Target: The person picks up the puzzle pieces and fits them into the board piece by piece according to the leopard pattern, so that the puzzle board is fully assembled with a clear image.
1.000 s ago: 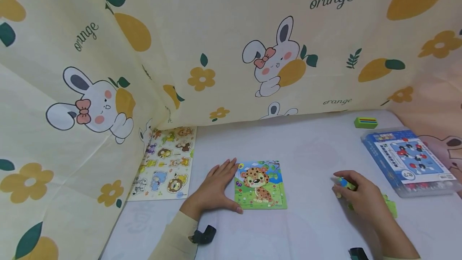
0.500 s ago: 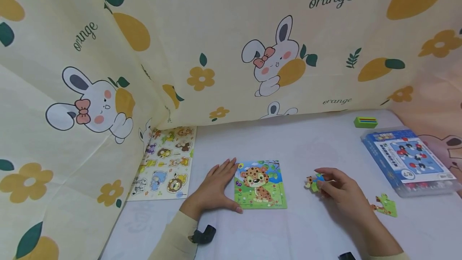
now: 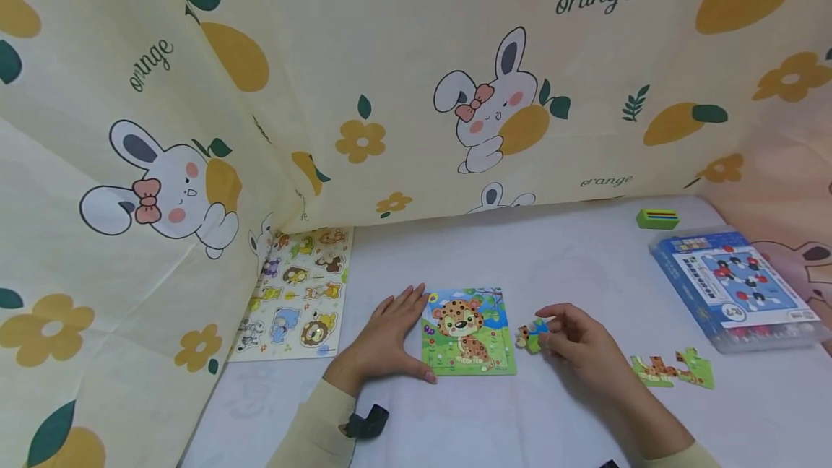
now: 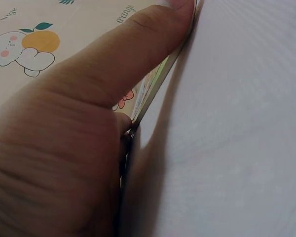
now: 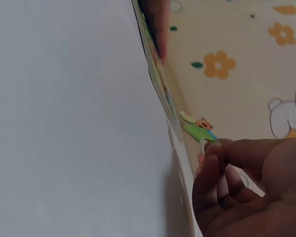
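A square leopard puzzle board (image 3: pixel 464 331) lies on the white table. My left hand (image 3: pixel 390 338) rests at its left side, thumb and fingers straight and spread, with the thumb along the board's edge in the left wrist view. Just right of the board, my right hand (image 3: pixel 585 352) pinches a puzzle piece (image 3: pixel 529 336) between thumb and fingertips. That piece, blue and green with spotted orange, stands slightly apart from the board. In the right wrist view the pinched piece (image 5: pixel 198 132) is seen nearly edge-on. Farther right lie loose puzzle pieces (image 3: pixel 698 369), green with orange spots.
A blue boxed set (image 3: pixel 747 287) with a molecule picture stands at the right. Behind it sits a small green block (image 3: pixel 658 219). An animal sticker-like sheet (image 3: pixel 299 302) lies at the left. Printed cloth (image 3: pixel 416 56) hangs along the back and left sides.
My right hand has carried the puzzle piece leftward from the loose pieces to beside the board, uncovering those pieces. My left hand stays in place.
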Motion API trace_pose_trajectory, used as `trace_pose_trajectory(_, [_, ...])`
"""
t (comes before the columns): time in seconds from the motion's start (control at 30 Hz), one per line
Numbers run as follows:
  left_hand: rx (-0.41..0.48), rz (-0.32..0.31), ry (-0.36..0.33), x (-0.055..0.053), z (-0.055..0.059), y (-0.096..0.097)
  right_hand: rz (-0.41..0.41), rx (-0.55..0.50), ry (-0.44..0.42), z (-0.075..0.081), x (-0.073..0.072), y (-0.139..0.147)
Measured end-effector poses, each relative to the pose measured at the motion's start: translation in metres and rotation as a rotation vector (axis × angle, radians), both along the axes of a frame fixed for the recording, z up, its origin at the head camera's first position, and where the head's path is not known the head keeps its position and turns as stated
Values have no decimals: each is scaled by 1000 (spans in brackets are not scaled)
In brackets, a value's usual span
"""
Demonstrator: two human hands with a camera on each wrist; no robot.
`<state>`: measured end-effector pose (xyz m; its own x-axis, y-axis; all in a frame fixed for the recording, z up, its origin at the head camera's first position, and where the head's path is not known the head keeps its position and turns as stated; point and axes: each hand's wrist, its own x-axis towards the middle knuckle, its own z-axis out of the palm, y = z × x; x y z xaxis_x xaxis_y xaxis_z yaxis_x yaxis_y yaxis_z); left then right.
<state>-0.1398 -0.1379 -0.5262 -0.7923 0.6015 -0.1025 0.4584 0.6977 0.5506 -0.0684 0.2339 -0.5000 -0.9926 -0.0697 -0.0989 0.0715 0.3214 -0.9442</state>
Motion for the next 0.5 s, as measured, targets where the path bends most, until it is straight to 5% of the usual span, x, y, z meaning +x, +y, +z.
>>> trace_pose_trajectory(0.23, [3, -1, 10, -1, -3, 0, 38, -132, -36, 0, -7, -18])
trace_pose_trajectory(0.5, [-2, 0, 15, -1, -3, 0, 32, -45, 14, -1, -12, -38])
